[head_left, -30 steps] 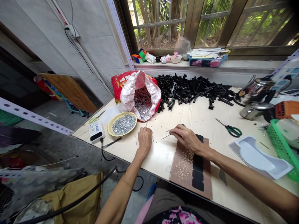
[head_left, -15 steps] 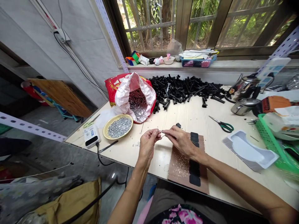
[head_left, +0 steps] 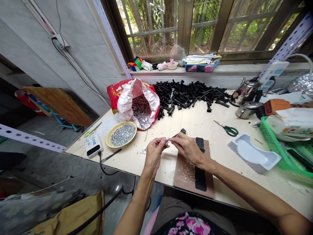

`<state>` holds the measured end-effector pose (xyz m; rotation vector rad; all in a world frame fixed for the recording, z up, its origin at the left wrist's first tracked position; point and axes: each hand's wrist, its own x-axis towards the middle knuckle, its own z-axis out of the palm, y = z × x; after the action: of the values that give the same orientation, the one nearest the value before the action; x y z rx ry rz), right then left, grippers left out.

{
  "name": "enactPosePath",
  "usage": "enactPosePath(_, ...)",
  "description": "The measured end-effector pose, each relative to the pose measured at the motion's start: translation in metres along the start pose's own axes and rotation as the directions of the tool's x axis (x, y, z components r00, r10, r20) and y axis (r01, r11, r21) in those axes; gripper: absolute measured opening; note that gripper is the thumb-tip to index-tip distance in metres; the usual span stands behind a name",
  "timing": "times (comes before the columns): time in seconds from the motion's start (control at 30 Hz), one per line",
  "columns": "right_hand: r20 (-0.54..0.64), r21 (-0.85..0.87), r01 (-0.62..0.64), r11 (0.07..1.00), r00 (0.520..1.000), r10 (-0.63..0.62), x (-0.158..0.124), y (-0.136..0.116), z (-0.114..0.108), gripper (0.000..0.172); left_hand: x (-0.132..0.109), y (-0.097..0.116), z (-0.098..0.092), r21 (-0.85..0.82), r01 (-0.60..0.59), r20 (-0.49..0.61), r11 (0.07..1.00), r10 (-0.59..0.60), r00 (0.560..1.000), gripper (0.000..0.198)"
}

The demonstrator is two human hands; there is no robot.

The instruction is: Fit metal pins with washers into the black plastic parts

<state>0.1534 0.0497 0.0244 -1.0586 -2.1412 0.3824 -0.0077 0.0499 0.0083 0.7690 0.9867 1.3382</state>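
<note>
My left hand [head_left: 154, 151] is closed in a pinch above the front of the table. Its fingertips meet those of my right hand [head_left: 187, 147], which is also pinched. Between them shows a thin, shiny metal pin [head_left: 167, 140], mostly covered by the fingers. Whether my left fingers hold a second small part, I cannot tell. Just behind my right hand is a black clip-like piece [head_left: 183, 131]. Under my right forearm lies a brown board [head_left: 182, 178] bearing several black square pads [head_left: 200, 179]. A few tiny metal bits [head_left: 143, 151] are scattered left of my left hand.
A yellow dish [head_left: 107, 142] holds small metal pieces, beside a red-and-white bag [head_left: 124, 106] of long metal pins. Black clip-like parts [head_left: 190, 93] are heaped at the back. Scissors [head_left: 228, 130], a white tray [head_left: 254, 155] and a green basket [head_left: 281, 160] stand right.
The view has shifted slightly, moving the table items leftward. My fingertips have come closer together around the pin. More of the black clip-like piece shows behind my right hand.
</note>
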Motion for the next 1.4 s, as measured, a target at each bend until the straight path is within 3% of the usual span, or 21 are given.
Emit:
enactPosePath(0.27, -0.07, -0.01, -0.013, 1.0, 0.997, 0.013, -0.006, 0.004, 0.004, 0.01, 0.001, -0.003, 0.001, 0.034, 0.065, 0.007, 0.997, -0.065, 0.998, 0.029)
enactPosePath(0.5, -0.021, -0.29, -0.099, 0.952, 0.995, 0.097, -0.014, 0.001, 0.002, 0.023, -0.001, -0.006, 0.006, 0.162, -0.001, -0.021, 0.987, 0.004, 1.0, 0.027)
enactPosePath(0.67, -0.013, -0.179, -0.121, 0.976, 0.993, 0.12, -0.017, 0.002, 0.004, 0.018, -0.002, -0.01, 0.007, 0.166, -0.017, -0.016, 0.986, 0.02, 1.0, 0.027)
enactPosePath(0.83, 0.004, -0.151, -0.179, 0.972, 0.983, 0.181, -0.018, 0.003, 0.005, 0.023, -0.004, -0.012, 0.006, 0.206, -0.034, -0.01, 0.978, 0.037, 0.999, 0.027)
enactPosePath(1.03, -0.026, 0.08, -0.091, 0.993, 0.995, 0.094, -0.026, 0.009, 0.003, 0.019, -0.006, -0.015, 0.007, 0.19, -0.028, 0.002, 0.981, 0.028, 1.0, 0.028)
enactPosePath(1.17, -0.06, 0.096, -0.163, 0.982, 0.984, 0.169, -0.033, 0.011, 0.0, 0.016, -0.007, -0.016, 0.011, 0.196, -0.014, 0.011, 0.981, 0.012, 1.0, 0.03)
enactPosePath(1.4, -0.102, 0.072, -0.153, 0.986, 0.982, 0.16, -0.042, 0.01, -0.005, 0.017, -0.013, -0.021, 0.02, 0.21, -0.009, 0.041, 0.978, 0.001, 0.999, 0.029)
